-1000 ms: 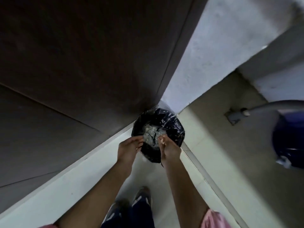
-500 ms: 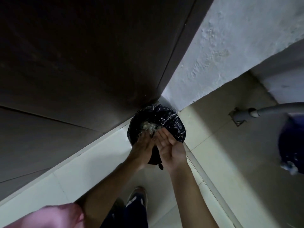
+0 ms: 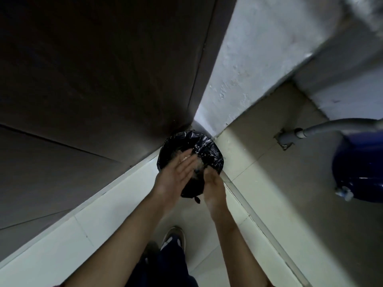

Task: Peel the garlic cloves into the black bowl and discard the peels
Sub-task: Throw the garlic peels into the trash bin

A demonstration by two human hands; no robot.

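Both hands are held out over a small bin lined with a black plastic bag (image 3: 209,151), which stands on the floor in the corner where a dark wooden door (image 3: 99,75) meets a rough white wall (image 3: 248,65). The left hand (image 3: 176,177) is spread flat, fingers extended and palm turned toward the right, its fingertips reaching over the mouth of the bin. The right hand (image 3: 214,186) is also open, its fingers loosely curved and blurred, just beside the left hand and in front of the near side of the bag. Neither hand grips anything. Between the two hands there is a pale, blurred patch over the bag opening; whether it is garlic peel cannot be told. The bag's rim is crinkled and glossy, and a knotted tail of plastic hangs at its near side.

The floor (image 3: 116,228) is pale tile, with a raised strip running diagonally to the right of the bin. Further right, a grey hose (image 3: 331,127) joins a fitting at floor level, and a dark blue container (image 3: 360,170) sits at the frame's right edge. A shoe (image 3: 174,237) shows below between the forearms.
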